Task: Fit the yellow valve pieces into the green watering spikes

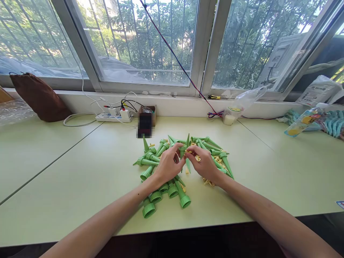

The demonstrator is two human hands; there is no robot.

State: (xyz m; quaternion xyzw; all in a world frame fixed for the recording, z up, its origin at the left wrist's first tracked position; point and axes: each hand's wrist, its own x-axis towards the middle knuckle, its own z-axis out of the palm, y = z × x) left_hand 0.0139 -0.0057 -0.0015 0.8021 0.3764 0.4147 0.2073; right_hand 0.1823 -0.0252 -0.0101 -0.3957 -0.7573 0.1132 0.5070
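My left hand (167, 164) grips a green plastic watering spike (182, 152), its threaded cap end up and its point downward. Close against that spike, my right hand (203, 164) pinches a small yellow plastic piece (189, 151); whether the piece sits in the spike is hidden by the fingers. More green spikes (148, 161) lie heaped around the left hand. In front of the left wrist, several spikes (185, 200) point their open threaded ends toward me. To the right, another pile of spikes (226, 164) mixes with loose yellow pieces (209, 182).
Along the back stand a white power strip (113, 118) with cables, a small cardboard box (153, 116) and a blurred dark object (144, 125). A brown bag (41, 96) leans at the left. At the right are a clear plastic bag (236, 107) and a bottle (303, 122).
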